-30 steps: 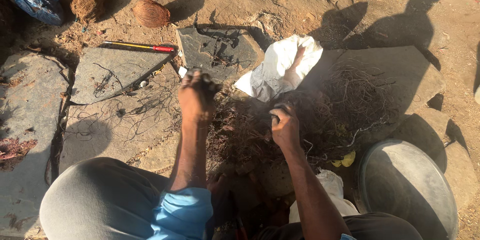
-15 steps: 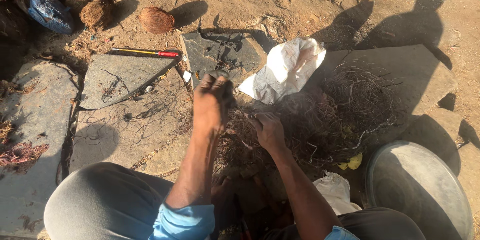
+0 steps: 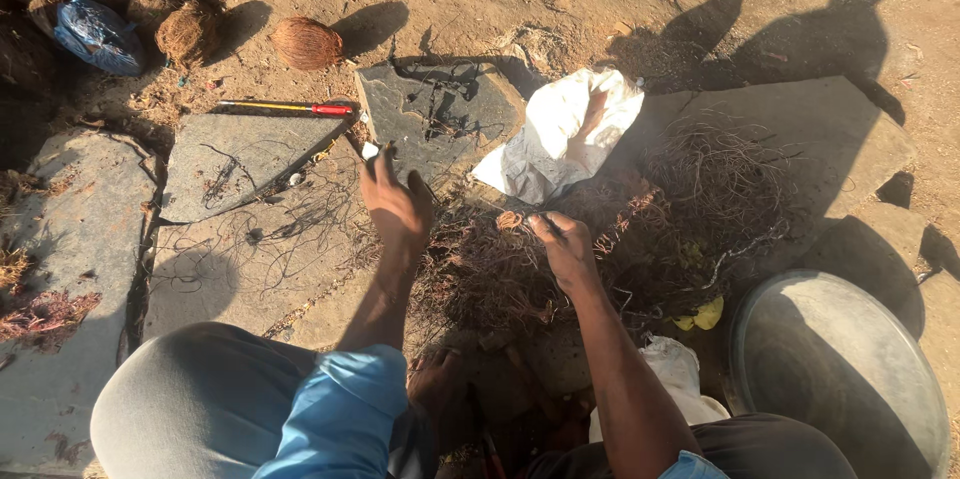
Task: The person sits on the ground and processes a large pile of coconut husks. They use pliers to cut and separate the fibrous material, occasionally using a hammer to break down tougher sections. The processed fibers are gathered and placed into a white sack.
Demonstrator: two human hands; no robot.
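On the stone slab (image 3: 260, 259), left hand (image 3: 395, 201) has spread open above wire tangle (image 3: 500, 269).

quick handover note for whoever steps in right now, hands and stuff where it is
Left hand: raised over the stone slab, fingers loosely spread; I cannot tell if it holds anything.
Right hand: pinching a small reddish tuft at the edge of the tangle of thin wires.
Nearby: white bag behind the pile, red-handled tool on the far slab, metal basin at right, coconut husks at top left.
Done: loose strands lie on the slab.
Left: most of the tangle is unsorted.
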